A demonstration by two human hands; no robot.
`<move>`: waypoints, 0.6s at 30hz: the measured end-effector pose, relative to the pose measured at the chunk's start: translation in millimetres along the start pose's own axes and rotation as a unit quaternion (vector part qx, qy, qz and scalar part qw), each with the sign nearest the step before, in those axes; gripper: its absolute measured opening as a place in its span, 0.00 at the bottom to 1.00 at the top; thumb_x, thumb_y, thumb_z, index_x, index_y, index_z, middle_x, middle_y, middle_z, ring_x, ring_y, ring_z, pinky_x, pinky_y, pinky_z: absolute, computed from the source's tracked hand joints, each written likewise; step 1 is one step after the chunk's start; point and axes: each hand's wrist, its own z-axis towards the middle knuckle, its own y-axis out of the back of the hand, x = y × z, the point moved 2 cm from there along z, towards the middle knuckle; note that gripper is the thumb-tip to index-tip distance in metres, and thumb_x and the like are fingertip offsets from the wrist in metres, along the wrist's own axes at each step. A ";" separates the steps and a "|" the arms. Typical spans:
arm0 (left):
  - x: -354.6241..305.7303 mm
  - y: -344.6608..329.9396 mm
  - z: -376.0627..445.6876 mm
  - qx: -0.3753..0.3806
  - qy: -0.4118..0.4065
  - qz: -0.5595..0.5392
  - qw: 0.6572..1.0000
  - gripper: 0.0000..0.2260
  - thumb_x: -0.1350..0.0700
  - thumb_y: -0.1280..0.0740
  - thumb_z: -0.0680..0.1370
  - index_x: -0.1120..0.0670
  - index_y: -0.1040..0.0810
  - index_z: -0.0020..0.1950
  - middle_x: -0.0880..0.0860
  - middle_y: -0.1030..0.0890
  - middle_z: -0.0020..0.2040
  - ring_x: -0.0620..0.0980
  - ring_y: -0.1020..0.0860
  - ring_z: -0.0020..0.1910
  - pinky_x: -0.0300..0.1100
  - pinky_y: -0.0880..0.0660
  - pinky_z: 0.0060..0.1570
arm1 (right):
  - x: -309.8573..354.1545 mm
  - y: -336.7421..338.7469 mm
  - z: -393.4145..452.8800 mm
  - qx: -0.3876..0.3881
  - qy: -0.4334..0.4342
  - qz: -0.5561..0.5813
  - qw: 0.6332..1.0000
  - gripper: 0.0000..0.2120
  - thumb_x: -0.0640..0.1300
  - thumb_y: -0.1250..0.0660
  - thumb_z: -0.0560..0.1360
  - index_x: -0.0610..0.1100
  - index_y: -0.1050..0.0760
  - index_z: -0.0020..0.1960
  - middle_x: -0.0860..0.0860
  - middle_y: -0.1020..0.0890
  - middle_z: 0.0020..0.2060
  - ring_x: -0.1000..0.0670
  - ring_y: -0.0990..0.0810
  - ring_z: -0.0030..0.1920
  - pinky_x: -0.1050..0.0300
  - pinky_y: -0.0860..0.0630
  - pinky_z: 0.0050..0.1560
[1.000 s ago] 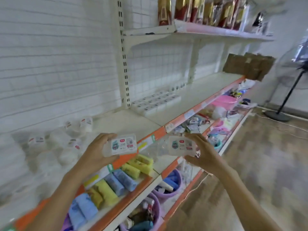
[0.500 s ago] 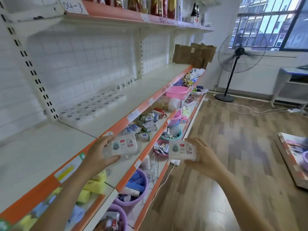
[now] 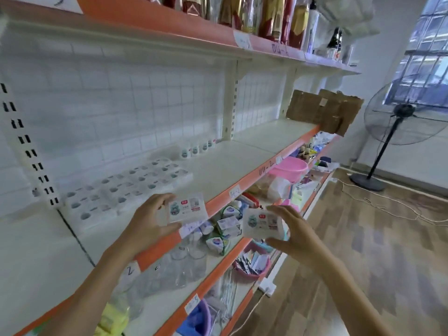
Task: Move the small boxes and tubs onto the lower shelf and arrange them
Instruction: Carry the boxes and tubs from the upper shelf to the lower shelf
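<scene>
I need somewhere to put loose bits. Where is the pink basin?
In the head view, the pink basin sits to the right on the lower shelf, under the orange edge and before the floor fan.

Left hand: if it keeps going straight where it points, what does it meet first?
Probably the block of small white boxes already on the shelf, just beyond the box that the left hand holds. Depth is uncertain.

The shelf (image 3: 242, 163) is white with an orange front edge. Just below that edge sits a pink basin (image 3: 289, 169); the small boxes (image 3: 188, 208) are white with red and teal labels.
</scene>
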 end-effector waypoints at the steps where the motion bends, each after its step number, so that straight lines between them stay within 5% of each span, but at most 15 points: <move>1: 4.4 0.7 9.7 -0.009 0.006 0.008 1.000 0.26 0.57 0.24 0.67 0.49 0.29 0.62 0.44 0.29 0.56 0.43 0.30 0.55 0.32 0.37 0.51 | -1.3 -0.8 17.4 0.004 0.008 0.007 1.000 0.34 0.44 0.27 0.68 0.50 0.38 0.71 0.54 0.33 0.66 0.52 0.34 0.65 0.52 0.33 0.65; 9: 43.1 6.2 49.0 -0.020 0.070 0.076 0.994 0.29 0.53 0.25 0.68 0.52 0.30 0.67 0.44 0.31 0.60 0.40 0.32 0.57 0.32 0.38 0.56 | 4.4 -25.1 136.2 0.032 0.126 0.026 0.991 0.34 0.44 0.26 0.67 0.49 0.35 0.69 0.55 0.31 0.62 0.58 0.35 0.59 0.59 0.32 0.61; 12: 53.9 4.9 54.8 -0.011 0.091 0.103 0.990 0.33 0.42 0.27 0.66 0.52 0.29 0.66 0.44 0.32 0.58 0.40 0.34 0.58 0.32 0.39 0.61 | 10.6 -40.0 178.1 0.073 0.170 0.062 0.981 0.33 0.43 0.26 0.67 0.48 0.35 0.69 0.58 0.33 0.58 0.59 0.34 0.58 0.65 0.33 0.58; 16: 62.1 -5.3 62.3 -0.009 0.113 0.192 0.975 0.51 0.19 0.49 0.56 0.49 0.31 0.69 0.42 0.38 0.56 0.40 0.41 0.56 0.33 0.43 0.58 | 10.7 -66.8 228.9 0.126 0.220 0.065 0.965 0.32 0.44 0.26 0.67 0.48 0.34 0.68 0.59 0.34 0.57 0.58 0.33 0.56 0.66 0.35 0.56; 18: 63.0 -9.9 64.2 -0.005 0.136 0.245 0.960 0.54 0.17 0.60 0.55 0.47 0.35 0.71 0.42 0.40 0.55 0.39 0.44 0.54 0.34 0.44 0.57 | 8.4 -79.2 250.3 0.161 0.244 0.070 0.954 0.32 0.45 0.26 0.67 0.48 0.34 0.68 0.58 0.33 0.58 0.54 0.30 0.58 0.64 0.34 0.58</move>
